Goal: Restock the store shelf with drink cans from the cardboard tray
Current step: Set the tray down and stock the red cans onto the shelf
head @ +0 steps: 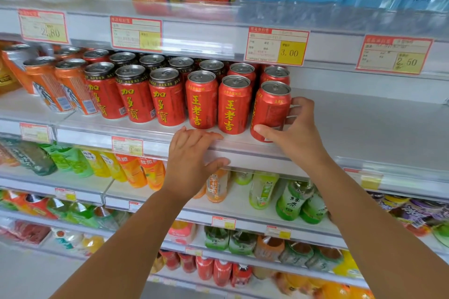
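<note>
On middle shelf (352, 128), right end of front row: our right hand (295, 133) grips red can (271, 111), thumb low on front, fingers curled round right side. Can upright, just beside other red cans (233, 104). Our left hand (189, 162) rests on shelf's front edge, fingers fairly straight on top, thumb under price rail (247, 153).

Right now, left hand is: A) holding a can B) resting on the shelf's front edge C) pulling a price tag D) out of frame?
B: the left hand lies on the shelf edge, holding nothing; the right hand grips the end red can.
</note>
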`<state>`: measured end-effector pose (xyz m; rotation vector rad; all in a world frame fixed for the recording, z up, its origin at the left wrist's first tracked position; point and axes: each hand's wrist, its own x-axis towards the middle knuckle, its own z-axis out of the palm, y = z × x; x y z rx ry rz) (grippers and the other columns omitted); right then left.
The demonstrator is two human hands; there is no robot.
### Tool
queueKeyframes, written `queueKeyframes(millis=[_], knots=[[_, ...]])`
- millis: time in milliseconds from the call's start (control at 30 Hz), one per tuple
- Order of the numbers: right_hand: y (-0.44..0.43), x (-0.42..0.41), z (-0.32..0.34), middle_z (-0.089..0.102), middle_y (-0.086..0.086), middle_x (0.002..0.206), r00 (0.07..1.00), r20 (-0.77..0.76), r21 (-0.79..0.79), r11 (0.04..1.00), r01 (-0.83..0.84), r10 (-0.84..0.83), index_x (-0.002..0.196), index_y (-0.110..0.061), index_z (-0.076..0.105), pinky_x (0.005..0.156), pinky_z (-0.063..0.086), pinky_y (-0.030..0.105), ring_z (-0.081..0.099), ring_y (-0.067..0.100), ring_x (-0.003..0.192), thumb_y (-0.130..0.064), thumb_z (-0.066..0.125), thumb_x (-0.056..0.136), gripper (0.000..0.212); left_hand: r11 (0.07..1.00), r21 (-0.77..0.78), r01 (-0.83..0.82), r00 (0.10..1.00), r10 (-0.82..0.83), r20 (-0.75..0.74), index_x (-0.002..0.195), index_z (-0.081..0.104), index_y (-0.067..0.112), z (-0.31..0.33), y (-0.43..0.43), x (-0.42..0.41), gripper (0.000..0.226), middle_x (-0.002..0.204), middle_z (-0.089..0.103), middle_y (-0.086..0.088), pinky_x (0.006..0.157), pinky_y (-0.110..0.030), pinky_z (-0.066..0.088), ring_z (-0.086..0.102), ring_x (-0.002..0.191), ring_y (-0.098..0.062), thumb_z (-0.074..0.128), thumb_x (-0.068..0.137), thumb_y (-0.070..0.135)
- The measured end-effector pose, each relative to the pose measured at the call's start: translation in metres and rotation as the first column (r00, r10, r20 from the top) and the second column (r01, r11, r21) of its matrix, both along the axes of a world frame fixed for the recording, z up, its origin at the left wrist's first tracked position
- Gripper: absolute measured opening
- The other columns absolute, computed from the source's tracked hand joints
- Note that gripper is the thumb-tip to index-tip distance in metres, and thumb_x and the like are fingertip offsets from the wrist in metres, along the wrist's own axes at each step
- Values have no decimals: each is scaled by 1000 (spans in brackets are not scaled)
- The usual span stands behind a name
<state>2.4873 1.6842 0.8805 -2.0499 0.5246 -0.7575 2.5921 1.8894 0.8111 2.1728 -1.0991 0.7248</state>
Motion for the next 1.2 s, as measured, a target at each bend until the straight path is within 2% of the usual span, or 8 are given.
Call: queueKeyframes(millis=[133, 233, 367, 433, 533, 700, 1067, 1200], knots=[[0, 6, 0, 54, -11, 115, 1000, 1, -1, 1000, -14, 14, 118, -34, 34, 92, 51, 39, 59, 9, 102, -42, 84, 63, 75, 1000, -16, 2, 1000, -2, 1, 114, 66, 23, 0, 0, -1, 50, 100, 62, 5, 111, -35, 22, 52, 102, -20, 60, 79, 59], [-4, 4, 0, 53, -11, 122, 996, -38, 17, 997, -80, 81, 133, -30, 38, 99, 44, 35, 53, 6, 110, -31, 79, 73, 73, 1000, -16, 2, 1000, -2, -2, 114, 66, 23, 0, 0, -2, 50, 100, 62, 5, 111, -35, 23, 52, 102, -20, 60, 79, 58], [0, 3, -5, 51, -10, 120, 999, -34, -67, 998, 1, -4, 119, -38, 33, 91, 46, 33, 54, 8, 107, -53, 84, 58, 81, 1000, -14, -1, 1000, 1, -6, 114, 67, 23, 0, 0, -2, 50, 101, 62, 5, 111, -36, 23, 52, 102, -20, 60, 79, 58], [1, 5, -5, 54, -11, 114, 999, -36, -87, 996, 27, -30, 114, -38, 31, 87, 50, 37, 58, 9, 99, -51, 84, 61, 76, 1000, -7, -7, 1000, 6, -7, 114, 67, 23, 0, 0, -1, 50, 100, 62, 4, 110, -37, 24, 52, 102, -20, 60, 79, 58], [-2, 5, -5, 54, -13, 115, 1000, -31, -66, 998, -7, 5, 127, -31, 33, 92, 49, 41, 57, 8, 103, -40, 78, 71, 73, 1000, -14, -7, 1000, 7, -2, 114, 67, 22, 0, 0, -2, 50, 100, 63, 3, 111, -36, 22, 51, 102, -20, 60, 80, 58], [-2, 1, -5, 52, -8, 120, 1000, -3, -45, 999, 1, -1, 131, -30, 32, 90, 49, 34, 56, 10, 105, -42, 81, 69, 80, 1000, -10, -16, 1000, 16, 6, 114, 66, 23, 0, -1, -2, 51, 100, 63, 4, 113, -35, 20, 51, 103, -19, 59, 79, 59], [-3, 4, -7, 55, -3, 124, 999, -48, -130, 991, 8, -14, 133, -25, 35, 90, 52, 40, 59, 15, 103, -45, 77, 74, 75, 1000, 14, -21, 1000, 21, 1, 116, 65, 24, -1, -1, -1, 52, 101, 62, 5, 114, -38, 21, 49, 104, -17, 58, 79, 60], [5, -4, -3, 50, 1, 129, 997, 58, -100, 993, 63, -58, 137, -22, 35, 93, 48, 31, 54, 10, 107, -40, 78, 75, 78, 999, 25, -25, 999, 26, -20, 116, 65, 25, 2, 0, -2, 50, 103, 62, 4, 114, -38, 19, 46, 106, -16, 62, 78, 57]])
